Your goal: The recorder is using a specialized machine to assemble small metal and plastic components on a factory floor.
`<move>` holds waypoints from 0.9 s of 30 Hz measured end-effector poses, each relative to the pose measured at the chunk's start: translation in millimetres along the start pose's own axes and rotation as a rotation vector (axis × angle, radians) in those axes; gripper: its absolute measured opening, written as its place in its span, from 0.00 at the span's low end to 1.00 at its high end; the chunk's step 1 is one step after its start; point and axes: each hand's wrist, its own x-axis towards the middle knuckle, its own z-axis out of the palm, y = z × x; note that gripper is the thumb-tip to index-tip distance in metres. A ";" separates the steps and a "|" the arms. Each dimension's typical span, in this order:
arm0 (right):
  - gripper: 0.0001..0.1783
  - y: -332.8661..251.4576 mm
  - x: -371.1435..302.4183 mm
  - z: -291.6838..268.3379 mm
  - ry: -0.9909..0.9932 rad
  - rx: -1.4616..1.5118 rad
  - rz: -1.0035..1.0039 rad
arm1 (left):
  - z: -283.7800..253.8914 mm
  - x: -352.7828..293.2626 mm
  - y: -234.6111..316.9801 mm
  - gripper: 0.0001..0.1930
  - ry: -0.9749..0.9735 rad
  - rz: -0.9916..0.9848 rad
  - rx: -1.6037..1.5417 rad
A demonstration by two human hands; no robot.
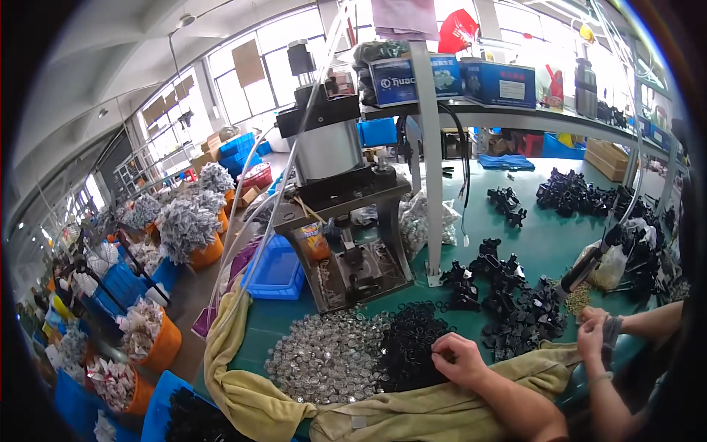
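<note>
My right hand (460, 359) reaches in from the lower right, its fingers curled together at the right edge of a heap of small black rings (412, 340). Whatever the fingertips pinch is hidden. Left of the rings, touching them, lies a broad heap of small shiny clear or silvery round pieces (320, 361). A yellow-green towel (412, 416) runs along the near table edge, under my right forearm. Beyond both heaps stands a bench press (324, 158) with a silver cylinder and a dark frame. My left hand is out of view.
At the right, a co-worker's hands (591, 335) are close together near a powered screwdriver (585, 269) and brass-coloured small parts (577, 300). Black plastic parts (526, 317) cover the green table there. A blue tray (274, 269) sits left of the press; a white post (428, 162) rises behind.
</note>
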 end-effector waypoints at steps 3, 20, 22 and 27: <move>0.05 7.7 -2.0 1.1 -0.010 0.110 0.079 | -26.5 29.9 85.3 0.26 -0.035 -0.761 -0.857; 0.01 -43.5 -25.8 1.8 0.008 1.039 0.480 | 111.1 44.9 412.9 0.17 -0.578 0.280 -1.245; 0.02 -46.8 -26.0 0.5 0.082 1.069 0.490 | 118.1 44.0 435.9 0.23 -0.275 0.555 -0.912; 0.02 -34.4 -23.0 -3.5 0.181 1.118 0.586 | 118.2 17.5 443.0 0.43 -0.457 0.245 -1.324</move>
